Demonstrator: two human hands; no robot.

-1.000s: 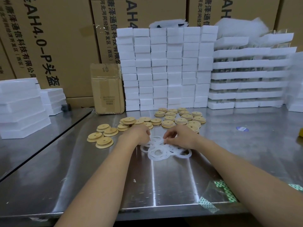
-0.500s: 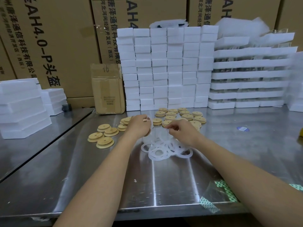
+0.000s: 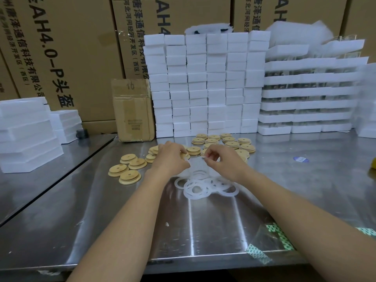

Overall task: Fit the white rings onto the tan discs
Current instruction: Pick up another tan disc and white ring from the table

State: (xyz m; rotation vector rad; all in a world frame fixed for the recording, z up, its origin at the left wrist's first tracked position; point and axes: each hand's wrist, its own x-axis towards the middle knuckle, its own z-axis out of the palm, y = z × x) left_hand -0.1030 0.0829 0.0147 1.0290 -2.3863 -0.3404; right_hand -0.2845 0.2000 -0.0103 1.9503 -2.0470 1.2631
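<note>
Left hand (image 3: pixel 173 157) curled round a mostly hidden tan disc (image 3: pixel 186 155); right hand (image 3: pixel 222 159) pinched a faint white ring (image 3: pixel 206 157), orientation unreadable, above flat-lying loose rings (image 3: pixel 201 187) on the tabletop (image 3: pixel 122 220).

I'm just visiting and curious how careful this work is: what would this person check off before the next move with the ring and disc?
1. Ring held: right hand pinches a white ring: ok.
2. Disc held: left hand grips a tan disc, mostly hidden: ok.
3. Ring seated on that disc: fingers hide it, cannot tell.
4. Spare rings piled on the steel table, near both hands: ok.
5. More discs waiting behind the hands: ok.
</note>
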